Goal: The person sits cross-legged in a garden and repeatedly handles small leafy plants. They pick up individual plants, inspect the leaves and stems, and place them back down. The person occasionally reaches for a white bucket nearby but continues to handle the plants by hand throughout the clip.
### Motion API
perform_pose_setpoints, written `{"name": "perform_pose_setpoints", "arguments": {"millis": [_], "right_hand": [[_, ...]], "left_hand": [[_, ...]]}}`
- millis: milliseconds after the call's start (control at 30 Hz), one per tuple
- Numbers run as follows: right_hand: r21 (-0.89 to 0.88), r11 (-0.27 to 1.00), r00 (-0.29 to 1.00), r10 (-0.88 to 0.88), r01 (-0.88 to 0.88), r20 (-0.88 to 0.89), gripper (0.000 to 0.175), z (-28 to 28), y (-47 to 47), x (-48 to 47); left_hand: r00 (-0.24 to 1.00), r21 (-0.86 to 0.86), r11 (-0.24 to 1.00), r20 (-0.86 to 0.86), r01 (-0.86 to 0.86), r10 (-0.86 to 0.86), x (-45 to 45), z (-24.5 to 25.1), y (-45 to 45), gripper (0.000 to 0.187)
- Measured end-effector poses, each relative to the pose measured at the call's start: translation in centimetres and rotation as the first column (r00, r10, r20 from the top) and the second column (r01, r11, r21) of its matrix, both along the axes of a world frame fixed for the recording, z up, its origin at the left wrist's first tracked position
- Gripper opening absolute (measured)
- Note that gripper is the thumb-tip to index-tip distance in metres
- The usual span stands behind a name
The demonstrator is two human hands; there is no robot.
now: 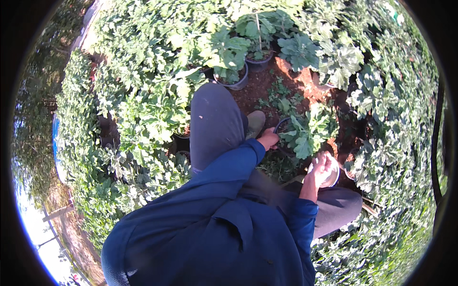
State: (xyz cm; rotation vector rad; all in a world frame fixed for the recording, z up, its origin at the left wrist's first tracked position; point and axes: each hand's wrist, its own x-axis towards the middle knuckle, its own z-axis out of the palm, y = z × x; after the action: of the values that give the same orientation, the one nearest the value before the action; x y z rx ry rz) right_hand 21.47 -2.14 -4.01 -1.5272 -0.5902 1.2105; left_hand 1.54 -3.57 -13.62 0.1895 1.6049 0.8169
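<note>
A leafy green plant (304,137) stands in a dark plastic pot (282,125) on the soil before me. My left hand (269,138) grips the near left rim of this pot. Close to the pot's right side, my right hand (322,166) is over a round, pale container (334,175), with its fingers bent together. Whether anything is between those fingers cannot be made out, and the hand hides part of what the container holds.
More potted plants surround me, with a grey pot (238,83) beyond my knee and another pot (258,64) behind it, where a thin stake (258,32) stands. Small green plants (282,98) lie low on the reddish soil (252,93). My shoe (256,123) is beside the held pot.
</note>
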Motion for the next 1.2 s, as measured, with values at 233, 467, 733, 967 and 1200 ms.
{"name": "perform_pose_setpoints", "arguments": {"millis": [233,467,733,967,1200], "right_hand": [[-0.025,1.000,0.994,-0.015,0.013,-0.110,0.027,-5.6,2.1,3.3],[-0.101,0.975,0.979,0.190,-0.197,-0.075,0.032,-2.5,0.9,1.7],[-0.160,0.954,0.966,0.242,-0.255,-0.092,0.032,-3.9,0.7,2.0],[-0.200,0.921,0.941,0.339,-0.335,-0.016,0.032,-2.8,-0.3,1.4],[-0.208,0.934,0.957,0.289,-0.290,-0.036,0.030,-2.9,-0.8,1.9]], "left_hand": [[0.997,0.086,0.994,-0.032,-0.069,0.072,0.7,6.6,0.8,0.018],[0.985,0.349,0.926,0.139,-0.145,0.102,-4.2,19.8,1.0,0.025],[0.933,0.798,0.485,0.325,-0.358,0.155,-17.8,35.4,-8.5,0.026],[0.808,0.783,0.413,0.184,-0.464,0.559,-35.2,32.6,-13.4,0.007],[0.482,0.526,0.348,0.138,-0.776,0.865,-43.6,24.0,-11.1,0.015]]}}
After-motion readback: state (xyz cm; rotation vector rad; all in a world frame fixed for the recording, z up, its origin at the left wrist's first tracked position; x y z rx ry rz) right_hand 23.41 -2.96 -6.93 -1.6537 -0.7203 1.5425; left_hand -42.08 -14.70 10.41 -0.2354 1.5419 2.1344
